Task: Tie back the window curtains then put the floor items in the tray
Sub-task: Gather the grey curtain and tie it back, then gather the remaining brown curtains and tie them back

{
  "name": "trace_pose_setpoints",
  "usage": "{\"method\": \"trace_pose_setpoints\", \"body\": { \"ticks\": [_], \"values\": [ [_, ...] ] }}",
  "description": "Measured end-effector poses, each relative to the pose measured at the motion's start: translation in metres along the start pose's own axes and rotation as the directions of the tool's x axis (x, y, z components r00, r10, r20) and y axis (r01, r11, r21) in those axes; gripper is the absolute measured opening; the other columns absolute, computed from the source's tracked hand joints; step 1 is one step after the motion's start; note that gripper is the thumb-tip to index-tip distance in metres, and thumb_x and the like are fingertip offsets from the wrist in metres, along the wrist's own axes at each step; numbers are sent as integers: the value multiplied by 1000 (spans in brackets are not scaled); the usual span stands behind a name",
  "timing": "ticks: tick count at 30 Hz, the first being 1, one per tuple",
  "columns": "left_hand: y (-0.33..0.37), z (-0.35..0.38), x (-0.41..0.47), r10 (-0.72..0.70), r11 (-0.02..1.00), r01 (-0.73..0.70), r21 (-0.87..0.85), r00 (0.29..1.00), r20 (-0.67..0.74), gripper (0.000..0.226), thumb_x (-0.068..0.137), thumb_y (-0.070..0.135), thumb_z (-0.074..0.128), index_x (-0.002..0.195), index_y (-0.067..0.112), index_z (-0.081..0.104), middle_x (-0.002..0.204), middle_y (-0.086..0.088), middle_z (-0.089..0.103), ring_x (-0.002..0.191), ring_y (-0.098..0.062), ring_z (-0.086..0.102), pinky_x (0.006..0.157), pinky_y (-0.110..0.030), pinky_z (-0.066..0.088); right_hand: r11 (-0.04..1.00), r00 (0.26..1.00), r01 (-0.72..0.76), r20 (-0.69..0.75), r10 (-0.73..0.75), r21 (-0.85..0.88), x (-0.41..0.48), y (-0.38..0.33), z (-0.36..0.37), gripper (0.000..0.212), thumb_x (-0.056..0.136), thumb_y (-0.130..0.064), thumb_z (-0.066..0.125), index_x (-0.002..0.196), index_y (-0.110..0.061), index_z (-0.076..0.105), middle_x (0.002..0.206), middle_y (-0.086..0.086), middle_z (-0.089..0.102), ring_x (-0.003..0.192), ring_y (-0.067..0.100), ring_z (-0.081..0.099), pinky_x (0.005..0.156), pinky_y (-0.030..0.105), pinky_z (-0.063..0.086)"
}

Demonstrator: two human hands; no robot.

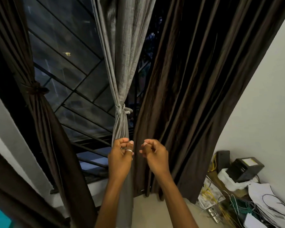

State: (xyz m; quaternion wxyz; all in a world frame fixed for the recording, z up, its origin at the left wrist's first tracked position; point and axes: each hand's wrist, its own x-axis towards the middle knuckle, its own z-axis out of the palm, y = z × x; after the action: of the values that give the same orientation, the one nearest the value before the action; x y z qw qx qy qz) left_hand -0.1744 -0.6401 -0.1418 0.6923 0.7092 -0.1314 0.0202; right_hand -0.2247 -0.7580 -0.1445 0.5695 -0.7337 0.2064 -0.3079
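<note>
Just below the tie (122,109) of the one grey curtain (123,63), two bare hands are raised side by side. The left hand (120,156), wearing one ring (129,151), has its fingers curled right against the grey folds; I cannot tell whether it pinches cloth. The right hand (155,156), just right of the grey curtain, is curled narrow and holds nothing. Two brown curtains flank the grey one: the left brown curtain (44,122) is gathered by its own tie (35,89), and the right brown curtain (196,96) hangs loose. The barred window (67,63) shows left of the grey curtain. On the floor far to its right, past the loose brown one, lie two black boxes (244,169), tangled wires (234,206) and papers (263,193)
</note>
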Motion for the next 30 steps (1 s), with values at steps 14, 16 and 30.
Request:
{"method": "trace_pose_setpoints", "body": {
  "ticks": [14, 16, 30],
  "values": [
    [-3, 95, 20, -43, 992, 47, 120, 998, -36, 7, 97, 22, 62, 101, 27, 64, 82, 4, 73, 69, -7, 69, 71, -41, 60, 998, 996, -36, 88, 31, 57, 69, 35, -61, 12, 98, -13, 61, 103, -16, 71, 88, -2, 75, 75, 10, 74, 79, 38, 61],
    [-3, 117, 24, -40, 989, 45, 138, 998, -42, 6, 97, 23, 62, 100, 28, 65, 81, 5, 73, 69, -6, 69, 71, -40, 60, 997, 995, -30, 101, 23, 66, 89, 40, -76, 12, 98, -14, 61, 101, -17, 72, 88, -2, 75, 75, 9, 74, 79, 35, 61],
    [7, 130, 14, 2, 988, 42, 152, 961, -277, 6, 96, 18, 63, 96, 23, 66, 71, -4, 70, 62, -16, 66, 58, -35, 54, 871, 941, 338, 124, -315, -355, 236, -57, -28, 56, 88, -66, 58, 103, -13, 66, 100, 8, 74, 97, 32, 69, 77, 38, 55]
  ]
}}
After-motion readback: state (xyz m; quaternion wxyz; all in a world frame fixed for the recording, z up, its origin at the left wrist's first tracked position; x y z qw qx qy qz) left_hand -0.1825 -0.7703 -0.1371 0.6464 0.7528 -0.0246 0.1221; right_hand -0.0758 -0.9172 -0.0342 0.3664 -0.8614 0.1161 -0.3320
